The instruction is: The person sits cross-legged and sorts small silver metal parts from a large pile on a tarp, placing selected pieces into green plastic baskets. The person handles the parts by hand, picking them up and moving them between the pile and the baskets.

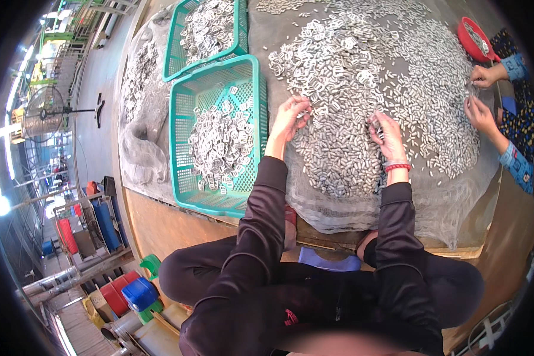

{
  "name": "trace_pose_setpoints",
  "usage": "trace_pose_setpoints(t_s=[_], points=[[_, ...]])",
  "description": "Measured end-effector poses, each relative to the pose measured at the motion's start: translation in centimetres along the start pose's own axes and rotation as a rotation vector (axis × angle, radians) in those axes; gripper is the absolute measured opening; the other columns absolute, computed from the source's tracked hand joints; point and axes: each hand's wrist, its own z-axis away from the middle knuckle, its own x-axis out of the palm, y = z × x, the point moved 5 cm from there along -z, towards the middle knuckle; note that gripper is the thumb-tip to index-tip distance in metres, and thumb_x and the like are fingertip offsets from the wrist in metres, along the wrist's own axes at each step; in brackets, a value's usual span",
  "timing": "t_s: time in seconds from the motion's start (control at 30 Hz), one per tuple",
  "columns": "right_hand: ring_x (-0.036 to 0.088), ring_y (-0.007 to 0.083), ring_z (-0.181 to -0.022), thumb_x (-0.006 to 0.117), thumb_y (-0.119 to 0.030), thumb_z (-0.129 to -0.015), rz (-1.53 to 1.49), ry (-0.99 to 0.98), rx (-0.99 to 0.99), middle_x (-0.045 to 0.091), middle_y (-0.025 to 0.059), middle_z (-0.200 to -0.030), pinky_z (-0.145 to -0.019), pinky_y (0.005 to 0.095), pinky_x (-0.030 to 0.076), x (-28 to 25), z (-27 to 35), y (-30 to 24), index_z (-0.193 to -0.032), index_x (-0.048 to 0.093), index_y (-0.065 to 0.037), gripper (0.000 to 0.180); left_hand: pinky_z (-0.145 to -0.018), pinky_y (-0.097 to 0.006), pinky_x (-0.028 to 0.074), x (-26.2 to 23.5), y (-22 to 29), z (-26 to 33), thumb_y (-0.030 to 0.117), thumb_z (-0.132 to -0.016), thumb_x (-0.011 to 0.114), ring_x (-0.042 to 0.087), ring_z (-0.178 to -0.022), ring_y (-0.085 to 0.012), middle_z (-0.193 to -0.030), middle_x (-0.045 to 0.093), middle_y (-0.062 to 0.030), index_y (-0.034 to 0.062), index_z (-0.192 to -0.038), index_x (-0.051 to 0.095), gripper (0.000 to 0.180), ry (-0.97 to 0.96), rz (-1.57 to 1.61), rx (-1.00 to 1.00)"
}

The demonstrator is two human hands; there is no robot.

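Left grip [289, 116], right grip [387, 133]: fingers curled, raking small silvery metal pieces [338, 148].

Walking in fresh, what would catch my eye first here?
Most striking is the huge spread of small pale metal pieces covering a grey mesh sheet, with the left hand and right hand resting in it. To the left sit two teal plastic baskets heaped with the same parts. At the right edge, a co-worker's hands work the pile beside a red bowl.

Both hands, left hand [291, 115] and right hand [388, 133], rest spread on a heap of small grey metal pieces [350, 77] beside a green basket [216, 89].
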Motion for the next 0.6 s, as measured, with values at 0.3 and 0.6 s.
trace_pose_setpoints(t_s=[0.3, 0.6], points=[[0.053, 0.0069, -0.056, 0.064, -0.025, -0.084, 0.006, -0.198, 0.023, 0.061, 0.006, -0.075, -0.035, 0.0166, 0.029, 7.4, -2.8, -1.9, -0.086, 0.06, -0.007, 0.018, -0.074, -0.047, 0.047, 2.7, -4.1, -3.0, 0.034, -0.082, 0.06, 0.061, -0.082, -0.0409, -0.084, 0.063, -0.0251, -0.0053, -0.084, 0.06, 0.039, 0.292, -1.25, 0.267], [0.059, 0.0369, -0.09, 0.062, -0.018, -0.079, 1.56, 0.093, -0.401, 0.062, 0.0184, -0.097, -0.075, 0.0464, 0.047, 8.0, -4.6, 1.3, -0.113, 0.051, -0.012, 0.036, -0.04, -0.023, 0.038, 0.8, 1.4, 2.2, 0.023, -0.089, 0.053, 0.055, -0.057, -0.013, -0.072, 0.056, -0.0033, 0.0077, -0.086, 0.053, 0.016, 0.078, 0.077, 0.045]])
